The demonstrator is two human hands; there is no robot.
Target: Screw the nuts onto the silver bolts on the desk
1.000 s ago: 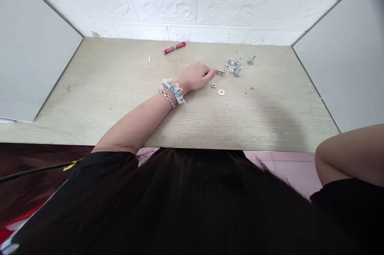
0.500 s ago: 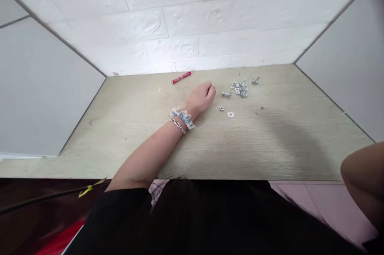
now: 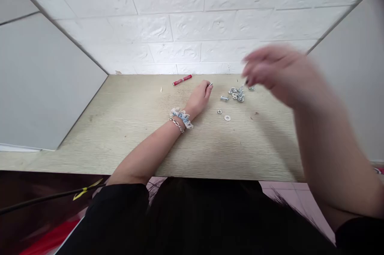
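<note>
Pale tabletop (image 3: pixel 192 151), right hand (image 3: pixel 279 73) raised near bolts (image 3: pixel 238 95).

From my end, the worktop (image 3: pixel 195 151) looked like pale wood or a wood-look laminate, matt, with fine grain lines. The white wall (image 3: pixel 186 27) had a soft sheen, its brick-pattern surface embossed and uneven, while the side panel (image 3: pixel 45 79) looked smooth, flat and grey-white. I saw bright, silvery metal on the clustered bolts (image 3: pixel 240 97), the lone bolt (image 3: pixel 224 98), the nut (image 3: pixel 220 112) and the flat, smooth washer (image 3: pixel 227 118). The small piece (image 3: pixel 211 85) in the left hand (image 3: pixel 198 98) showed a metallic glint. The red tube (image 3: pixel 182 80) looked slightly glossy; I couldn't tell its material. The scrunchie (image 3: pixel 182 118) was gathered blue cloth with ruffled, lacy whitish edging, beside a shiny metal chain bracelet (image 3: pixel 177 125). The sleeve (image 3: pixel 126 203) was matt black cloth.
</note>
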